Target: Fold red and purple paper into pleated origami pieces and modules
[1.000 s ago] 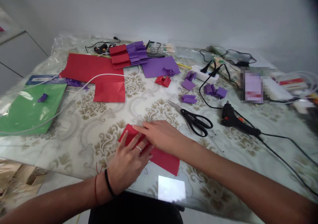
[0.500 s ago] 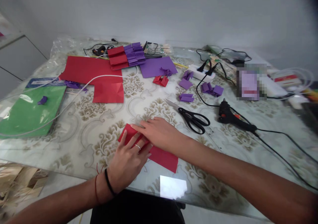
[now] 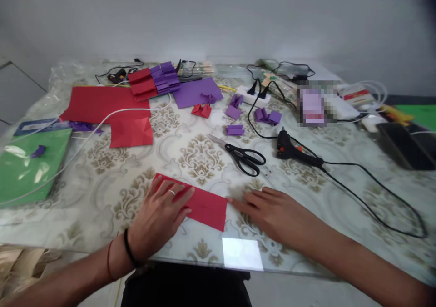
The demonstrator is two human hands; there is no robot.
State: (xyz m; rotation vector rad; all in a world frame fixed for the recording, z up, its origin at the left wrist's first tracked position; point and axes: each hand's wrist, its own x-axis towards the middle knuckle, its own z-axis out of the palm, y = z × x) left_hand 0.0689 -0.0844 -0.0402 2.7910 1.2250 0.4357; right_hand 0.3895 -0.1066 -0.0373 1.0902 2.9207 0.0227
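Note:
A red folded strip of paper (image 3: 208, 208) lies slantwise on the table near its front edge. Over its left end rests my left hand (image 3: 155, 218), fingers stretched out and pressing the paper flat; a ring and wristbands show on it. My right hand (image 3: 274, 211) is at the strip's right end, its index fingertip at the upper right corner and the other fingers loosely bent, with nothing held. Black-handled scissors (image 3: 245, 157) lie beyond the strip, blades pointing left. Right of them is a black glue gun (image 3: 295, 151) with its cord.
Folded purple pieces (image 3: 235, 130) and a red one (image 3: 201, 111) lie farther back. Red sheets (image 3: 105, 102), a purple sheet (image 3: 190, 93) and a green pack (image 3: 30, 175) are to the left, crossed by a white cable. A power strip (image 3: 254, 97) and a phone (image 3: 405, 146) are right.
My right hand has slid right along the red paper, from its left part to its right end. My left hand stays on the left part. The view has shifted right.

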